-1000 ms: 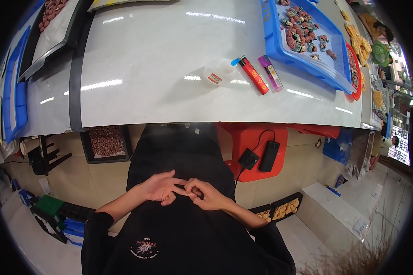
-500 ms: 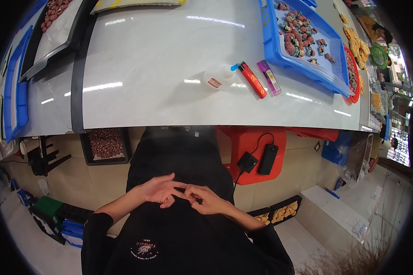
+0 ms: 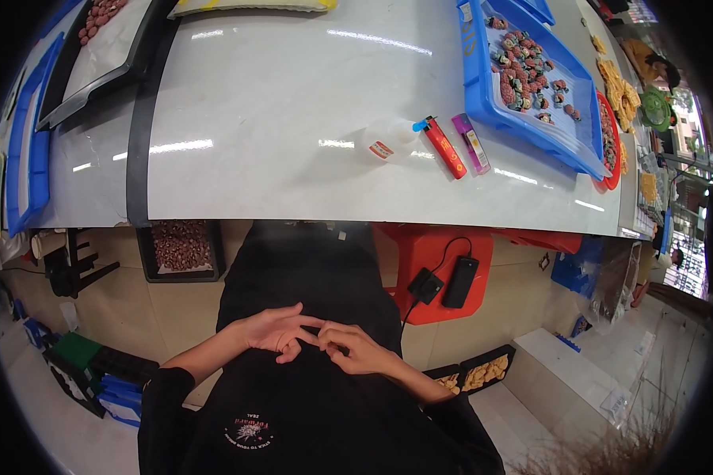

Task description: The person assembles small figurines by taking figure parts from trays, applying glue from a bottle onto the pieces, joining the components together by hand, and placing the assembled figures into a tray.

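Over my lap, my left hand point(image 3: 275, 331) has its thumb and a couple of fingers stretched out and apart, with the others bent. My right hand point(image 3: 352, 347) is closed in a pinch round the tips of the left fingers. Whether anything small lies between them is hidden. On the white table point(image 3: 253, 174) beyond, a translucent white bottle point(image 3: 387, 141) with a blue tip stands beside a red lighter point(image 3: 446, 149) and a purple lighter point(image 3: 471, 144). Neither hand touches these.
A blue tray point(image 3: 483, 103) of small reddish figures sits at the table's right, beside a red basin point(image 3: 611, 178). At the left is a black tray point(image 3: 87, 96) with reddish pieces. Below the table are a red stool point(image 3: 471, 305) bearing a black power bank point(image 3: 460, 283) and a dark bin point(image 3: 181, 277).
My hands keep almost the same pose, the right still pinching the left fingertips. The view has shifted slightly, so the table items appear a little lower and further right.
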Available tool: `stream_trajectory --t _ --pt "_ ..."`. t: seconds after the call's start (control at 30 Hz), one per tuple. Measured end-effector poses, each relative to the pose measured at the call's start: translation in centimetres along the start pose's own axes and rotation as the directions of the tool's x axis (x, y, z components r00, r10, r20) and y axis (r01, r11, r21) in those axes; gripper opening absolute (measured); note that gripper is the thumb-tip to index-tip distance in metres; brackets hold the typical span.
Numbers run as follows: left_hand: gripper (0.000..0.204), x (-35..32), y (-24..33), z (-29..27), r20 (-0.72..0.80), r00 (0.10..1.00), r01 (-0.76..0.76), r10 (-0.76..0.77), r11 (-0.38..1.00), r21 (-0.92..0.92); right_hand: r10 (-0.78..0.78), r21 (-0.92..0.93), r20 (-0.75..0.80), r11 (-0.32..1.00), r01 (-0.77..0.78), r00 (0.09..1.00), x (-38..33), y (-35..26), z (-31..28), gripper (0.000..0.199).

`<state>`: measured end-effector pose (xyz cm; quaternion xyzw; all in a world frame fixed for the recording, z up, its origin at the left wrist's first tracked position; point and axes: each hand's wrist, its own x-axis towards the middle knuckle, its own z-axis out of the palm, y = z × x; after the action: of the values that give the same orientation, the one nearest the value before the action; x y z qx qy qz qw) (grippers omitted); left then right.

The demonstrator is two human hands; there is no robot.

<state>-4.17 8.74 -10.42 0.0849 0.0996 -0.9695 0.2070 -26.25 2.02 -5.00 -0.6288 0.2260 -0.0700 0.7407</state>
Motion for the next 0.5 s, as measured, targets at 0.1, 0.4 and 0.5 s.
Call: stream_trajectory --t 0.1,0.4,0.5 --pt "0.082 0.05 0.05 -0.15 0.005 1.0 0.005 -0.005 1.0 0.02 -0.087 -0.012 -0.013 0.996 0.087 0.996 0.18 0.39 0.04 0.02" --pt "0.08 0.08 0.2 -0.31 0.017 1.0 0.009 -0.009 1.0 0.007 -0.068 -0.053 0.0 0.996 0.067 0.998 0.08 0.57 0.06 0.018" --pt "0.079 0.13 0.24 -0.29 0.02 1.0 0.003 -0.003 1.0 0.023 -0.063 -0.067 0.014 0.996 0.064 0.998 0.13 0.47 -0.05 0.016"
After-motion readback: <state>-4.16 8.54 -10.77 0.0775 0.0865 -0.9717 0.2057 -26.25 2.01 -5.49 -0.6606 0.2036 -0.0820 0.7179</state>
